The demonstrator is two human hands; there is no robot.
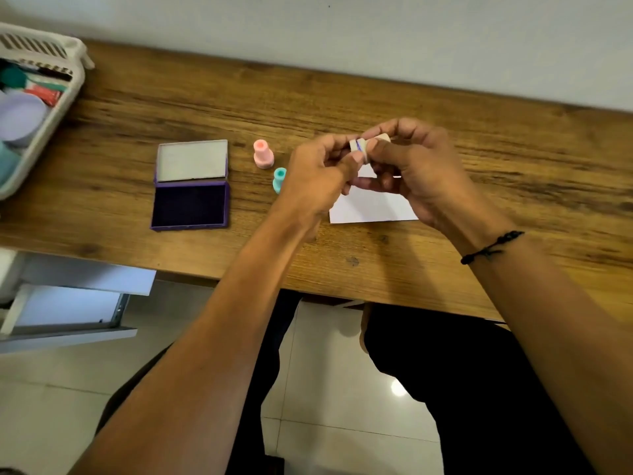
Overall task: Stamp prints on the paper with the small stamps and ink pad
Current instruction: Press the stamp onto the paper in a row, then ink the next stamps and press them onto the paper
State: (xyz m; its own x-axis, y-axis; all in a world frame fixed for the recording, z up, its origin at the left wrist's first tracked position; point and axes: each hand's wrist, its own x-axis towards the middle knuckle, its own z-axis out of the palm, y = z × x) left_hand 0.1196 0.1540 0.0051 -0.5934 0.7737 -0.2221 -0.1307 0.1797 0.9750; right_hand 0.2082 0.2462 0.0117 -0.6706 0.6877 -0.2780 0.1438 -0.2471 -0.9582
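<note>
Both my hands hold a small cream stamp (363, 148) above the white paper (371, 205); a thin blue line shows between its body and its cap. My left hand (315, 180) pinches the cap end, and my right hand (416, 169) grips the body. The paper lies on the wooden table (342, 97), partly hidden under my hands. A pink stamp (263, 154) and a teal stamp (279, 180) stand upright left of my hands. Further left lies the purple ink pad (190, 205), its lid (191, 160) folded back.
A white plastic basket (48, 108) with a lilac tub and other supplies sits at the table's far left corner. The table backs onto a pale wall. An open white drawer (68, 303) juts out below the table on the left.
</note>
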